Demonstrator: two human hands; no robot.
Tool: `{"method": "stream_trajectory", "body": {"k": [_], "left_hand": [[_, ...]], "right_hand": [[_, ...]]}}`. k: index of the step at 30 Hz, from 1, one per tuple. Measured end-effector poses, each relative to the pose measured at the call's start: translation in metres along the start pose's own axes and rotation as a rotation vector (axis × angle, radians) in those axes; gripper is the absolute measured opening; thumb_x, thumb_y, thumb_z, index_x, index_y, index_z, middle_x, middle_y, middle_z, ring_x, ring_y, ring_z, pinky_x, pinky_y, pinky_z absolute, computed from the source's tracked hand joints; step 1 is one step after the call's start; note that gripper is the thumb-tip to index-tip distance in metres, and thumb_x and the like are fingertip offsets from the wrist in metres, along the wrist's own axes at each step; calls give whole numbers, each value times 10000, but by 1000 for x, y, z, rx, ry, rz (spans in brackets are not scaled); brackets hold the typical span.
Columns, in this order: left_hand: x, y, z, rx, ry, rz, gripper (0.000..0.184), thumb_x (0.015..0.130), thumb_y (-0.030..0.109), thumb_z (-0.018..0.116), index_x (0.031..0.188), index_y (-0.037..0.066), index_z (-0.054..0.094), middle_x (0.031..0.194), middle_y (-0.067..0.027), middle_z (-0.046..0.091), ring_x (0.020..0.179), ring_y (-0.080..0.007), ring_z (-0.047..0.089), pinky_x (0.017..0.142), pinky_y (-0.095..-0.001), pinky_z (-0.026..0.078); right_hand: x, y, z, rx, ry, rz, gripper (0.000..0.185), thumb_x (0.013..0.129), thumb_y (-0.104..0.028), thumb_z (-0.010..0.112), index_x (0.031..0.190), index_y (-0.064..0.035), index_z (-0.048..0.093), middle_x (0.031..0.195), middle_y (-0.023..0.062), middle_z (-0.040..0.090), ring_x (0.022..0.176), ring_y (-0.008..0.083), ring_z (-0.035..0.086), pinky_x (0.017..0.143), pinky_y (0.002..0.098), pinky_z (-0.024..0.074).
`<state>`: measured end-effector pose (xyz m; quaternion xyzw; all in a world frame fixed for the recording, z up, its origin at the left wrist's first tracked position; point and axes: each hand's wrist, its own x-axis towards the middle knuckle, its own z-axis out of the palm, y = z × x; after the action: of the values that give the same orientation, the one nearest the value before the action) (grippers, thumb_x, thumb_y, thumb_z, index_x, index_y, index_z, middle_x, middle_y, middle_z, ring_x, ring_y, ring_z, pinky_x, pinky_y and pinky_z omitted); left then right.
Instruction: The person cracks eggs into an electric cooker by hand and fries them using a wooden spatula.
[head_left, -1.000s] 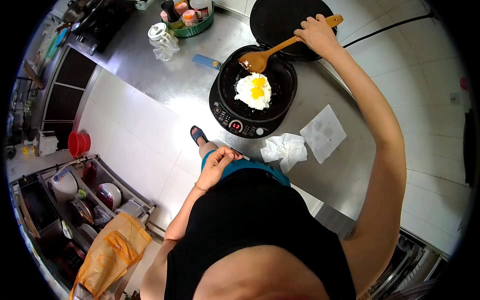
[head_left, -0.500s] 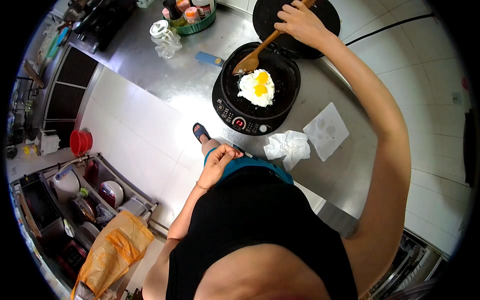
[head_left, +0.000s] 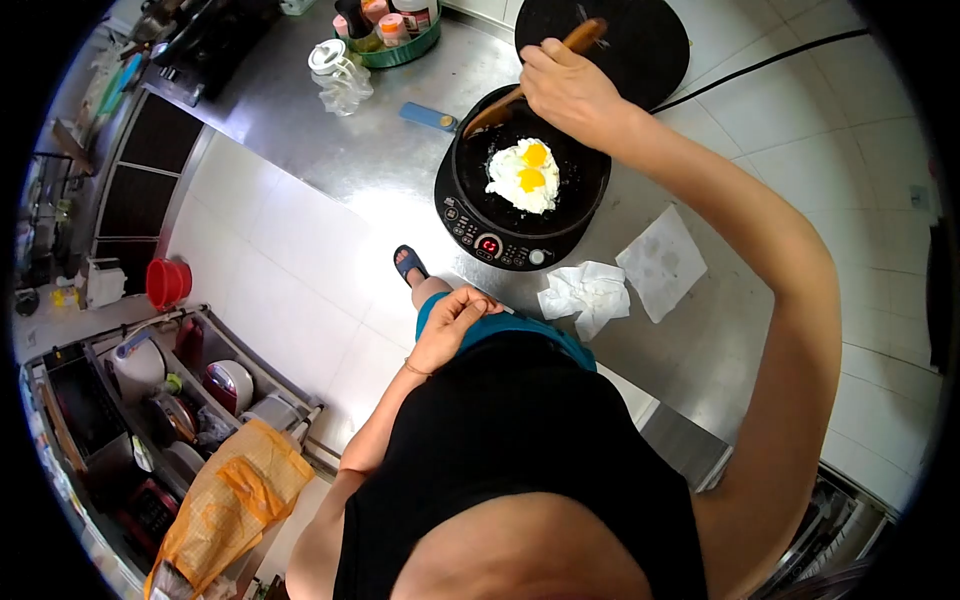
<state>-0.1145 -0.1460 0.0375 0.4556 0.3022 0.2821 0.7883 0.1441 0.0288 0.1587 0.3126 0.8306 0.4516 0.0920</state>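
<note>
My right hand (head_left: 570, 92) is wrapped round a wooden spatula (head_left: 492, 112), whose blade is tilted against the upper left inner wall of a round black electric pan (head_left: 590, 205). Two eggs (head_left: 523, 177) with yellow yolks and white edges lie together in the pan, below the blade and apart from it. The pan's black lid (head_left: 655, 45) stands open behind it. My left hand (head_left: 455, 322) is held in front of the teal shorts, its fingers curled and pressed together; whatever they may hold is too small to make out.
Left of the pan lies a blue-handled tool (head_left: 428, 116). Crumpled tissue (head_left: 588, 292) and a flat paper sheet (head_left: 662, 262) are on the steel counter (head_left: 690, 345). A green basket (head_left: 405, 52) holds bottles. A black cable (head_left: 765, 65) runs from the right.
The spatula has moved left and away from the eggs to the pan's upper left wall, and its handle has swung. My right hand has come down and left. My left hand keeps its pose.
</note>
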Motion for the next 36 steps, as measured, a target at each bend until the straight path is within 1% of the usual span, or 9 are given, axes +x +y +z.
{"method": "stream_trajectory", "body": {"k": [4, 5, 8, 11, 14, 20, 23, 29, 36], "left_hand": [[3, 0, 0, -2, -42, 16, 158, 953, 114, 438, 942, -12, 533, 963, -87, 598, 959, -156, 570, 895, -273, 432], [4, 1, 1, 0, -43, 18, 155, 953, 115, 439, 932, -8, 531, 951, -81, 595, 959, -154, 570, 889, -274, 435], [6, -2, 0, 2, -75, 29, 153, 954, 115, 436, 918, -3, 528, 939, -75, 591, 957, -151, 568, 886, -272, 435], [7, -3, 1, -20, -98, 29, 151, 953, 114, 438, 904, 3, 527, 929, -70, 593, 948, -137, 564, 885, -260, 430], [9, -2, -1, -20, -108, 20, 150, 950, 118, 448, 897, 4, 528, 923, -68, 594, 937, -129, 563, 877, -254, 430], [4, -2, -6, -24, -108, 30, 154, 950, 125, 452, 877, 8, 520, 915, -64, 593, 926, -123, 560, 869, -254, 432], [1, 0, -7, -10, -88, 12, 157, 953, 124, 445, 875, 8, 518, 909, -62, 590, 929, -122, 560, 871, -254, 433], [-3, 0, -8, -33, -97, 30, 152, 953, 109, 432, 878, 7, 517, 917, -67, 587, 941, -130, 562, 874, -254, 431], [0, -1, -10, 4, -90, 27, 158, 953, 123, 439, 851, 22, 502, 948, -85, 571, 978, -176, 577, 875, -279, 450]], "right_hand": [[-4, -5, -26, 123, -383, 26, 146, 771, -178, 566, 757, -137, 705, 744, 0, 638, 803, 160, 549, 827, 327, 349], [-5, -5, -28, 203, -524, -2, 134, 779, -182, 578, 772, -140, 705, 762, 8, 654, 735, 186, 608, 756, 373, 425], [-26, -14, -26, 367, -631, 95, 130, 795, -147, 568, 739, -105, 677, 764, 59, 649, 760, 208, 647, 633, 336, 514], [-58, -26, -19, 528, -551, 138, 149, 827, -129, 526, 831, -74, 664, 765, 88, 631, 734, 212, 643, 592, 329, 511], [-80, -40, -36, 612, -600, 179, 254, 829, -99, 492, 1055, -22, 580, 771, 113, 609, 701, 241, 631, 580, 351, 502], [-114, -48, -54, 692, -649, 227, 373, 811, -44, 481, 1180, -8, 521, 831, 133, 598, 699, 271, 625, 594, 352, 501], [-102, -32, -60, 638, -825, 263, 505, 782, -3, 482, 1280, -93, 479, 838, 123, 562, 714, 272, 612, 629, 351, 488], [-86, -39, -30, 693, -678, 344, 499, 784, 4, 479, 1271, -101, 483, 845, 147, 567, 723, 299, 617, 632, 373, 492], [-102, -55, -38, 779, -805, 406, 390, 833, -39, 458, 1219, -61, 501, 900, 167, 599, 813, 309, 622, 697, 389, 502]]}}
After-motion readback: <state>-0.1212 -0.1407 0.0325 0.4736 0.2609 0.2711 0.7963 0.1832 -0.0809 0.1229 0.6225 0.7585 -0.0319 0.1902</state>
